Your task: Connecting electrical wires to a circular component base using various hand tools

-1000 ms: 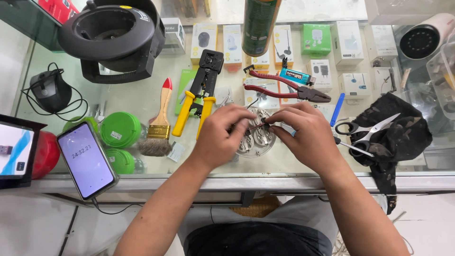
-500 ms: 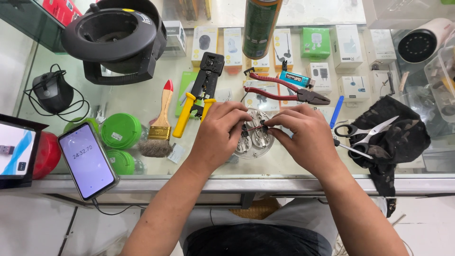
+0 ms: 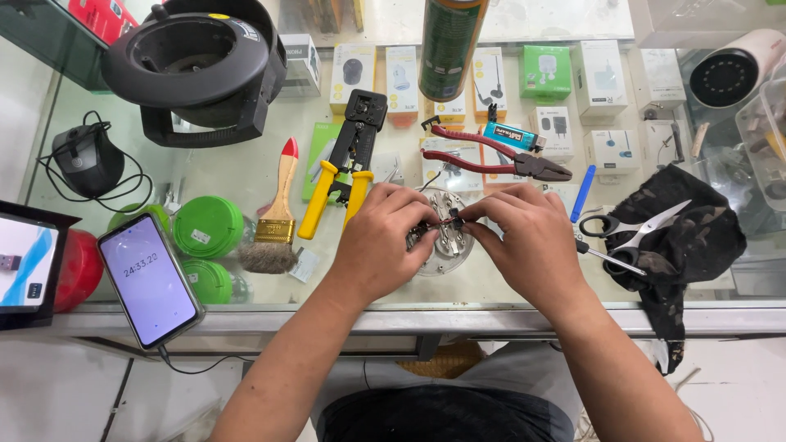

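My left hand (image 3: 383, 241) and my right hand (image 3: 524, 237) meet over a round clear plastic part (image 3: 449, 245) lying on the glass counter (image 3: 491, 286). Both pinch a small dark piece with thin red wire (image 3: 449, 220) between their fingertips, just above the round part. The fingers hide most of that piece. Red-handled pliers (image 3: 491, 155) lie just beyond my right hand. A yellow-handled crimping tool (image 3: 344, 164) lies just beyond my left hand.
A paintbrush (image 3: 274, 221), green round containers (image 3: 206, 227) and a phone (image 3: 149, 278) lie at the left. Scissors (image 3: 630, 233) rest on a black cloth (image 3: 688, 237) at the right. A black round device (image 3: 196, 61), a mouse (image 3: 86, 160), a spray can (image 3: 450, 45) and small boxes sit further back.
Both hands have stayed over the round part, with the fingertips shifting slightly closer together around the small wired piece.
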